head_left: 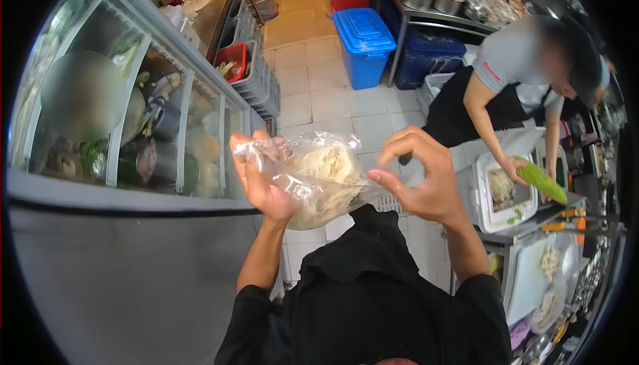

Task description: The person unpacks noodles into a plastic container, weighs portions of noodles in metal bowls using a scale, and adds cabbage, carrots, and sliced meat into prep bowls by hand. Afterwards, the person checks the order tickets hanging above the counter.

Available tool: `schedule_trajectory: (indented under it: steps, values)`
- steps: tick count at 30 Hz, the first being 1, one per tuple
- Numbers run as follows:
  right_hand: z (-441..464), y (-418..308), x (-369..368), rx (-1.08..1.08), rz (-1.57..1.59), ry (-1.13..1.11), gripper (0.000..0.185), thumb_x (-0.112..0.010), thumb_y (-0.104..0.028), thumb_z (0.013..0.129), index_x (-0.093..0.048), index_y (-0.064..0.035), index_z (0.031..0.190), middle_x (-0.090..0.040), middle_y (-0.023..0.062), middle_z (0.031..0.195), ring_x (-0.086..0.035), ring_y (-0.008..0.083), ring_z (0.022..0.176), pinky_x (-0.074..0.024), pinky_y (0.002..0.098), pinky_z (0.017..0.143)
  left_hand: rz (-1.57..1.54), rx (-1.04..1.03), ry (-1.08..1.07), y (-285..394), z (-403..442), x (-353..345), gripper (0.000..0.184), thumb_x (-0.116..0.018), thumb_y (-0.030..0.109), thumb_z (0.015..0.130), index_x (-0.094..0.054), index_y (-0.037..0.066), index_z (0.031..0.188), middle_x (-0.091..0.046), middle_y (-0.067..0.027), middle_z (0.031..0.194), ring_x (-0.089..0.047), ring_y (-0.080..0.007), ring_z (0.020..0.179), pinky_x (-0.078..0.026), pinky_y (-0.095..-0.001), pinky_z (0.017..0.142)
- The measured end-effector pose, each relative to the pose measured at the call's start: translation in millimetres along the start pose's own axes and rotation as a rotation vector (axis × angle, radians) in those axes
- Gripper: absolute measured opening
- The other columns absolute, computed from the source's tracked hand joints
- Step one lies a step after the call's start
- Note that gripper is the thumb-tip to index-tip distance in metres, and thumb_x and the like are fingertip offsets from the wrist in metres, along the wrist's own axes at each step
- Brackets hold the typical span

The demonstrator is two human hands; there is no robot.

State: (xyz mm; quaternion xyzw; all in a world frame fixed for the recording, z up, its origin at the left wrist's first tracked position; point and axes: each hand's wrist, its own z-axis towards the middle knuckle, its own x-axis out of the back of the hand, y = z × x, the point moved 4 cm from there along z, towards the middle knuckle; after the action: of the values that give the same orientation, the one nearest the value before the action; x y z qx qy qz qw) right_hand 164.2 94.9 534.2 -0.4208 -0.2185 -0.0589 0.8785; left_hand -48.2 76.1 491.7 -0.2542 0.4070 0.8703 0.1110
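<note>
A clear plastic bag (286, 179) with pale, thin, noodle-like strands (326, 165) inside is held up in front of my chest. My left hand (261, 182) grips the bag's left side, its fingers behind the film and the thumb side partly covered by it. On the right, my right hand (423, 175) has its thumb and curled fingers at the bag's edge, where the film is drawn out toward the thumb tip. Some of the bag's edge is too transparent to follow.
To the left stands a glass-door fridge (100, 192) with stocked shelves. A co-worker (512, 79) at the right holds a long green vegetable (542, 180) over a white container (482, 215). Ahead are a blue lidded bin (363, 39), grey crates (256, 75) and a red basket (233, 55).
</note>
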Motion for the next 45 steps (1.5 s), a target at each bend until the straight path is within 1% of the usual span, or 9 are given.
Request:
schedule_trajectory:
  steps: [5, 12, 15, 19, 21, 26, 29, 39, 45]
  values:
    - [84, 58, -90, 0.34, 0.282, -0.486, 0.022, -0.055, -0.014, 0.083, -0.057, -0.0014, 0.101, -0.054, 0.0144, 0.104, -0.052, 0.0311, 0.103, -0.0435, 0.0394, 0.087, 0.232, -0.066, -0.028, -27, 51, 40, 0.02, -0.045, 0.022, 0.091, -0.04, 0.004, 0.097, -0.045, -0.0074, 0.085, -0.046, -0.0169, 0.072, -0.04, -0.0289, 0.06]
    - [104, 64, -61, 0.41, -0.009, -0.222, 0.065, -0.08, -0.026, 0.061, -0.051, -0.002, 0.115, -0.056, 0.0159, 0.104, -0.055, 0.0318, 0.101, -0.0447, 0.0415, 0.084, 0.018, -0.204, 0.029, -37, 88, 126, 0.04, -0.042, 0.028, 0.093, -0.045, -0.002, 0.12, -0.055, -0.0174, 0.106, -0.055, -0.0331, 0.099, -0.042, -0.0508, 0.09]
    - [50, 84, 11, 0.007, 0.587, -0.089, 0.05, -0.065, 0.001, 0.07, -0.054, -0.004, 0.118, -0.059, 0.0149, 0.109, -0.058, 0.0262, 0.104, -0.0468, 0.0372, 0.088, -0.138, 0.111, -0.355, -46, 82, 56, 0.043, -0.042, 0.032, 0.093, -0.044, -0.001, 0.122, -0.054, -0.0161, 0.102, -0.056, -0.0264, 0.096, -0.046, -0.044, 0.086]
    - [-139, 131, 32, -0.842, -0.138, -0.098, 0.088, -0.067, 0.005, 0.066, -0.023, -0.0064, 0.142, -0.036, 0.018, 0.139, -0.04, 0.0302, 0.125, -0.0392, 0.0363, 0.1, -0.465, 0.602, -0.647, -80, 17, -14, 0.029, -0.045, 0.034, 0.093, -0.046, 0.006, 0.1, -0.051, -0.0056, 0.078, -0.054, -0.0131, 0.07, -0.046, -0.0254, 0.059]
    - [-223, 158, -7, -0.751, -0.042, -0.167, 0.111, -0.076, -0.001, 0.06, -0.005, -0.0097, 0.146, -0.02, 0.019, 0.147, -0.027, 0.0326, 0.133, -0.0277, 0.0379, 0.108, -0.734, 1.383, -0.645, -88, -35, -4, 0.024, -0.052, 0.026, 0.09, -0.037, 0.011, 0.08, -0.05, -0.0052, 0.069, -0.044, -0.0115, 0.054, -0.041, -0.0265, 0.05]
    - [-329, 100, -3, -0.712, 0.03, 0.225, 0.14, -0.089, -0.026, 0.041, 0.002, -0.0119, 0.146, -0.004, 0.0225, 0.15, -0.007, 0.0338, 0.14, -0.015, 0.0401, 0.111, -0.64, 1.356, -1.233, -70, -140, -85, 0.019, -0.053, 0.019, 0.083, -0.036, 0.011, 0.078, -0.048, -0.007, 0.066, -0.042, -0.0174, 0.049, -0.036, -0.033, 0.045]
    - [-419, 68, -4, -0.859, -0.155, -0.229, 0.139, -0.089, -0.029, 0.037, -0.006, -0.012, 0.147, -0.002, 0.0211, 0.151, -0.005, 0.0323, 0.14, -0.0146, 0.0381, 0.112, -0.953, 1.821, -0.752, -81, -210, -135, 0.016, -0.05, 0.024, 0.087, -0.048, 0.009, 0.081, -0.052, -0.0071, 0.071, -0.045, -0.0171, 0.054, -0.039, -0.0326, 0.05]
    - [-766, 64, -103, -0.791, 0.874, 1.348, 0.105, -0.082, -0.038, 0.057, -0.028, -0.002, 0.139, -0.033, 0.02, 0.141, -0.034, 0.0278, 0.13, -0.0301, 0.037, 0.105, -0.357, 2.214, -0.602, -235, -624, -246, 0.027, -0.052, 0.033, 0.087, -0.053, 0.008, 0.076, -0.053, -0.0031, 0.071, -0.045, -0.0145, 0.063, -0.036, -0.0288, 0.059]
    - [-917, 55, -166, -0.841, 1.113, 1.968, 0.098, -0.079, -0.037, 0.061, -0.031, -0.0015, 0.138, -0.037, 0.0192, 0.138, -0.037, 0.0275, 0.127, -0.0324, 0.0371, 0.103, 0.069, 2.146, -0.796, -396, -851, -235, 0.083, -0.057, 0.055, 0.08, -0.025, 0.008, 0.14, -0.035, -0.016, 0.136, -0.045, -0.0285, 0.115, -0.038, -0.0405, 0.092]
